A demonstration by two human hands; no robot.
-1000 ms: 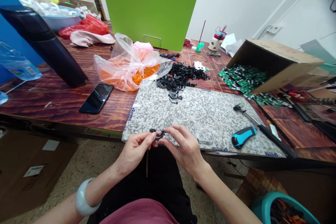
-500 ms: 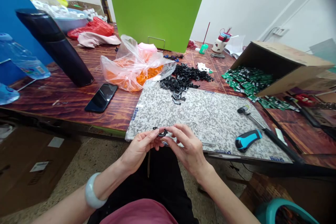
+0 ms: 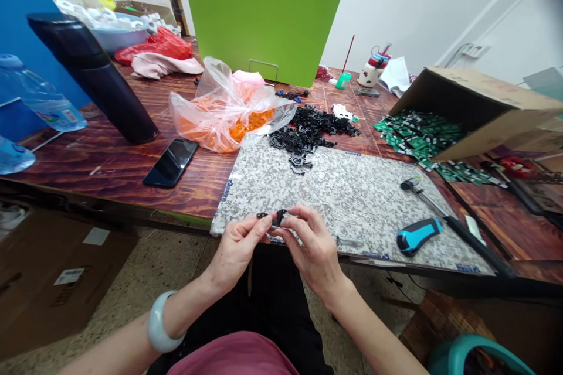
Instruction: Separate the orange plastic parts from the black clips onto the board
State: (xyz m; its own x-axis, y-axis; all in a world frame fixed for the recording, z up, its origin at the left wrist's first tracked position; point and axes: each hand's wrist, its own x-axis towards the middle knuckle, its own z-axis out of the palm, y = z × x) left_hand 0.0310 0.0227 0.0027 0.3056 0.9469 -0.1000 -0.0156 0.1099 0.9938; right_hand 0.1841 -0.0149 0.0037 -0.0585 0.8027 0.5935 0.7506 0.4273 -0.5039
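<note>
Between my fingertips, over the front edge of the speckled board, is a small black plastic part; its exact kind is too small to make out. My left hand pinches its left end with thumb and forefinger. On the other side my right hand has thumb and fingers closed on the same part. Fingers hide some of it. Beyond the hands, a heap of black plastic parts spreads over the board's far edge.
A hammer and a blue-black tool handle lie at right. Green circuit boards spill from a cardboard box. To the left are a phone, a dark flask and a plastic bag of orange pieces.
The black part has been turned between my fingers: its curved side showed before, and now a narrower, upright side shows. Both hands stay in nearly the same place.
</note>
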